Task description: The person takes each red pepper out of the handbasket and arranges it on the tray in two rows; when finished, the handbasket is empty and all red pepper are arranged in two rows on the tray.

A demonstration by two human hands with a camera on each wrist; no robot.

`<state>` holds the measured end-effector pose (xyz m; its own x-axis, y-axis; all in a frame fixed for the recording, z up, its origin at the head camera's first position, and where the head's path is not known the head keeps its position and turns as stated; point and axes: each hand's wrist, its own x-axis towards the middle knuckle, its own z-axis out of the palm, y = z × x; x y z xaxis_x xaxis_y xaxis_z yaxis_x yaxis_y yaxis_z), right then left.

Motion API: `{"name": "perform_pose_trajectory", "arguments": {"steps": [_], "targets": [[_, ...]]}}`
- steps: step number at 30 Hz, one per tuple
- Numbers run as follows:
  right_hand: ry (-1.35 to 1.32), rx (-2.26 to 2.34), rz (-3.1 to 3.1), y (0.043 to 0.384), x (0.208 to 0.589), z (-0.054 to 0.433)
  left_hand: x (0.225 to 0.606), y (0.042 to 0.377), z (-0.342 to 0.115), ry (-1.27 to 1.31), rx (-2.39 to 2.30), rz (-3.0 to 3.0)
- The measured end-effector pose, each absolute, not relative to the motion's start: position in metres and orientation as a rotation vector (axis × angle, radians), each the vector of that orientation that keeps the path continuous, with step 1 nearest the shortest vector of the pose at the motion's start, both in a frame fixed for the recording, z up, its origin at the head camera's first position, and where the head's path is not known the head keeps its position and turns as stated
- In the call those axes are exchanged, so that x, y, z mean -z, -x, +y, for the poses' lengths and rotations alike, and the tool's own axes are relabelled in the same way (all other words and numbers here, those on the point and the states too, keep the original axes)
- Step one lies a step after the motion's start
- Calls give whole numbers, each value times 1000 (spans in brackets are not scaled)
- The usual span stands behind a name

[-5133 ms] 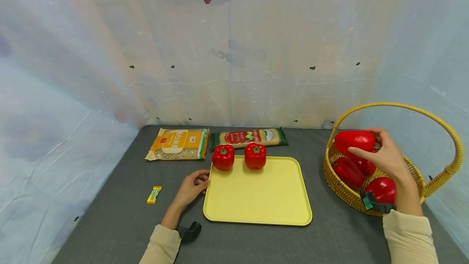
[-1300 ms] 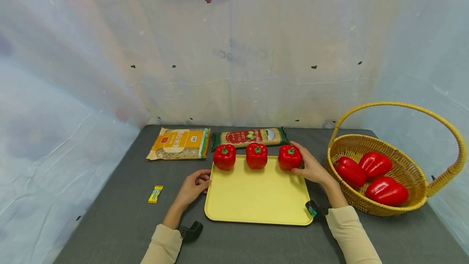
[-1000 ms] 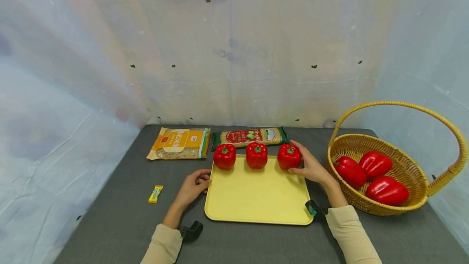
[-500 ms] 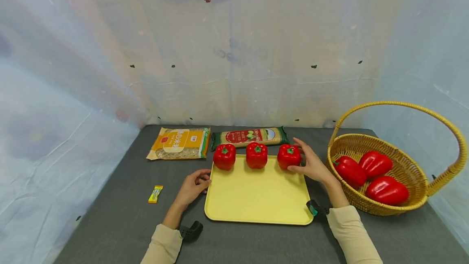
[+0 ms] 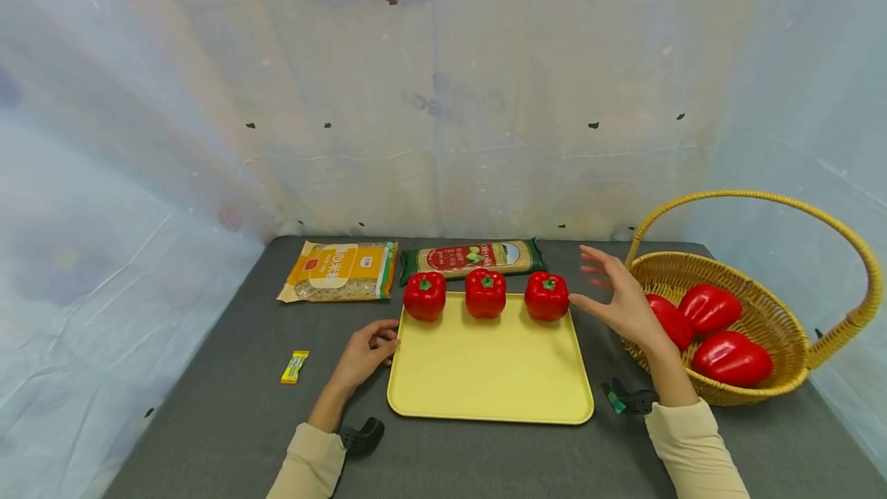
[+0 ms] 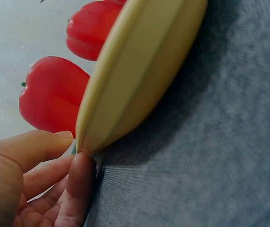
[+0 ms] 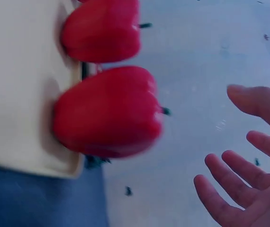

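Three red bell peppers stand in a row along the far edge of the yellow tray (image 5: 485, 376): the left pepper (image 5: 425, 296), the middle pepper (image 5: 485, 293) and the right pepper (image 5: 547, 296), stems up. My left hand (image 5: 363, 356) pinches the tray's left rim between thumb and fingertips, as the left wrist view shows. To the right of the row, my right hand (image 5: 627, 310) is spread and holds nothing; in the right wrist view its fingers (image 7: 229, 189) are apart from the nearest pepper (image 7: 109, 113).
A wicker basket (image 5: 786, 333) with a tall handle stands at the right, several red peppers (image 5: 732, 359) inside. Behind the tray lie an orange noodle bag (image 5: 339, 272) and a green pasta pack (image 5: 473, 259). A small yellow packet (image 5: 294, 367) lies left of my left hand.
My right hand has brought a red pepper from the basket to the tray's far right corner, let go, and moved back right towards the basket. My left hand has stayed at the rim.
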<state>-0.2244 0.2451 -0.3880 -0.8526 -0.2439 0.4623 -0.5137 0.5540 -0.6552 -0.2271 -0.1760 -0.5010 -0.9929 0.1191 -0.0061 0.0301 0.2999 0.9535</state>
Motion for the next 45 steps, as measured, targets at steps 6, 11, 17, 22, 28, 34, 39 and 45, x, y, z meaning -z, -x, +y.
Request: {"name": "perform_pose_trajectory", "arguments": {"steps": [6, 11, 17, 22, 28, 34, 39, 45], "targets": [[-545, -1080, -2405, 214, 364, 269, 501, 228, -176, -146, -1816, 2474], [-495, -1076, -2409, 220, 361, 308, 502, 229, -176, -125, -1801, 2485], [-324, -1083, -2621, 223, 352, 347, 485, 220, -173, -144, -1780, 2493], [-192, -1115, -2751, 225, 354, 376, 468, 210, -170, -169, -1762, 2498], [-112, -1131, -2793, 230, 360, 396, 480, 216, -171, -158, -1785, 2500], [-101, -1134, -2804, 237, 368, 408, 500, 227, -175, -123, -1802, 2497], [-88, -1152, -2803, 239, 381, 418, 490, 222, -172, -148, -1800, 2488], [-11, -1185, -2805, 236, 389, 420, 467, 209, -169, -197, -1786, 2470]]}}
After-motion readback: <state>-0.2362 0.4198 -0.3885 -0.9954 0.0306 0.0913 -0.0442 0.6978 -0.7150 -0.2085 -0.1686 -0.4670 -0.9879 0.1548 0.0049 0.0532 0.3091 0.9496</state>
